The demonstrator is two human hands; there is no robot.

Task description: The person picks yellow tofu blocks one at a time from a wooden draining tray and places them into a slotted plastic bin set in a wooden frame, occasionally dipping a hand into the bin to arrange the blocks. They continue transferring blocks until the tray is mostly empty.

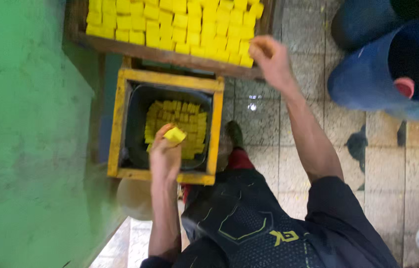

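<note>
Waxy yellow block (175,134) in left hand (164,158)

Speckled grey tiled floor (289,149), wet and shiny just below the right hand (269,57). Directly on it: two blue plastic barrels (368,79) lying well right of that hand, a yellow-painted wooden crate frame (120,124) around the left hand (165,156).

Blue barrels (368,79) top right w/ a pink cup (405,87) at one rim, green wall (26,139) left, wet tiled floor (393,168) btwn.
</note>
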